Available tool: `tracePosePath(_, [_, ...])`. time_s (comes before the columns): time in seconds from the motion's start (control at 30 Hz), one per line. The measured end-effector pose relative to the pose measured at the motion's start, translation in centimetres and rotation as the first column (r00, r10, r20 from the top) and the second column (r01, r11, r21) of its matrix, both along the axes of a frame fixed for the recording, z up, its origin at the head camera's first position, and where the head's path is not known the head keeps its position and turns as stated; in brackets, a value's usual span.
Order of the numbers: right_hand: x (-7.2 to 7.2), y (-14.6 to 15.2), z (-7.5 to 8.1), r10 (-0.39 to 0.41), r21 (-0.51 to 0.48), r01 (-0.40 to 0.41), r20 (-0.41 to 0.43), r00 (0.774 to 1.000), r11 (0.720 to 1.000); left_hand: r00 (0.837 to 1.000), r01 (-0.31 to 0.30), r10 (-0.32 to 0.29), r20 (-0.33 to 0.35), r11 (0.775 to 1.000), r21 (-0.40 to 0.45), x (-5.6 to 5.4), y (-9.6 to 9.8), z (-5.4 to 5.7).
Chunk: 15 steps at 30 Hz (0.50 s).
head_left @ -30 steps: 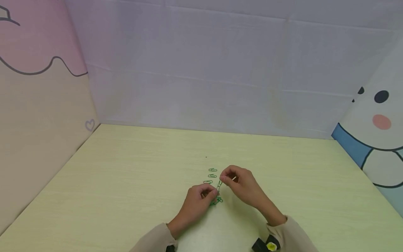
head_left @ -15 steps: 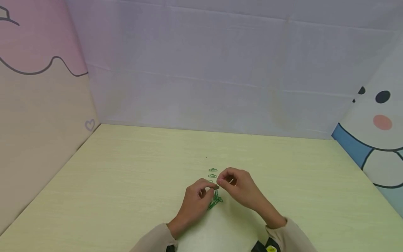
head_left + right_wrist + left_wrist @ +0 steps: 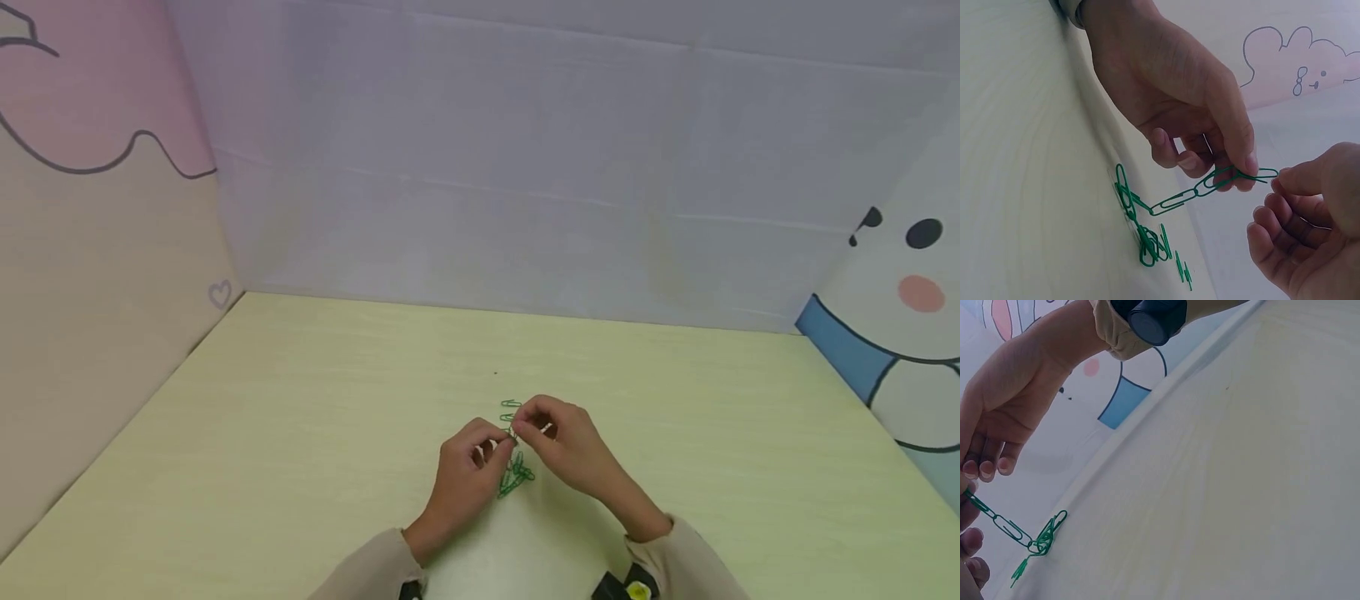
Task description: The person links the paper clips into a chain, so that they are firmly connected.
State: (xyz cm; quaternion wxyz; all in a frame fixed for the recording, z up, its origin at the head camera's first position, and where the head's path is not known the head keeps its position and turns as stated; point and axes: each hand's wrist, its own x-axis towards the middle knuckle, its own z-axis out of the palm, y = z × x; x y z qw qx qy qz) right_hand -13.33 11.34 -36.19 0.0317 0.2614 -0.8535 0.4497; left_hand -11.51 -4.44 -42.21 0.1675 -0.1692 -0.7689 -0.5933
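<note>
A chain of green paper clips (image 3: 1172,202) runs up off the table to both hands, its lower links heaped in a small pile (image 3: 514,477). My left hand (image 3: 468,462) pinches the chain near its upper end between thumb and index finger. Close beside it, my right hand (image 3: 566,446) pinches the tip of the topmost clip (image 3: 1266,172), as the right wrist view shows. The fingertips of both hands are nearly together. In the left wrist view, the hanging links (image 3: 1007,528) slope from the fingers down to the pile.
Beyond the hands, a few loose green paper clips (image 3: 511,403) lie in a column on the pale wooden table (image 3: 337,400). A white sheet (image 3: 480,167) stands along the back, with printed cartoon panels at both sides.
The left hand's fingers have shifted up to the chain's upper end, and the right hand has come slightly left toward them. More of the pile below shows now.
</note>
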Motion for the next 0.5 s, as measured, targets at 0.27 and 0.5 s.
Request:
tracePosePath(0.27, [-1.1, -0.1, -1.3, -0.001, 0.034, 0.002, -0.035, 0.999, 0.999, 0.994, -0.108, 0.108, 0.031, 0.994, 0.007, 0.1, 0.0, 0.1])
tracePosePath(0.5, [-2.3, -0.8, -2.5, 0.003, 0.135, 0.001, -0.034, 0.999, 0.991, 0.989, -0.133, 0.131, 0.064, 0.991, 0.027, 0.4, 0.0, 0.3])
